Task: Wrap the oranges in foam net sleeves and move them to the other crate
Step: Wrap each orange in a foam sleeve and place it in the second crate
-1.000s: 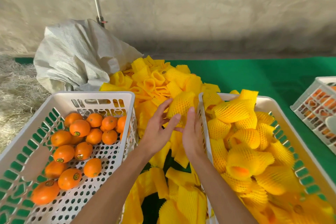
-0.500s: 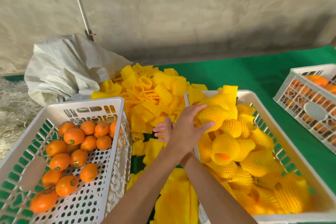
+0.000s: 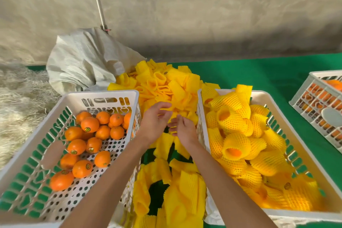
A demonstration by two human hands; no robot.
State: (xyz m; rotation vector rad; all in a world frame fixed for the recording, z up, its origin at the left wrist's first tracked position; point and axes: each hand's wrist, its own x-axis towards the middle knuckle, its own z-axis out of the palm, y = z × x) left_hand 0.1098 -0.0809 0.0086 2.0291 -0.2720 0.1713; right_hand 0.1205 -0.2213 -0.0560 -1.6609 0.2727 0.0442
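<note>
Several bare oranges (image 3: pixel 89 124) lie in the white crate (image 3: pixel 103 94) on the left. The white crate (image 3: pixel 261 95) on the right is filled with oranges wrapped in yellow foam net sleeves (image 3: pixel 235 146). Between the two crates spreads a pile of loose yellow sleeves (image 3: pixel 166 83). My left hand (image 3: pixel 155 120) hovers over that pile with its fingers loosely curled and nothing in them. Just beside it, near the right crate's left wall, my right hand (image 3: pixel 182 128) is relaxed and holds nothing.
A crumpled white woven sack (image 3: pixel 83 61) sits behind the left crate, with straw (image 3: pixel 18 98) further left. A third white crate (image 3: pixel 322 102) with oranges stands at the far right on the green cloth (image 3: pixel 240 72). A thin pole (image 3: pixel 98 0) leans on the concrete wall behind.
My left hand carried a wrapped orange into the right crate, let it go and came back to the gap between the crates. My right hand stayed there.
</note>
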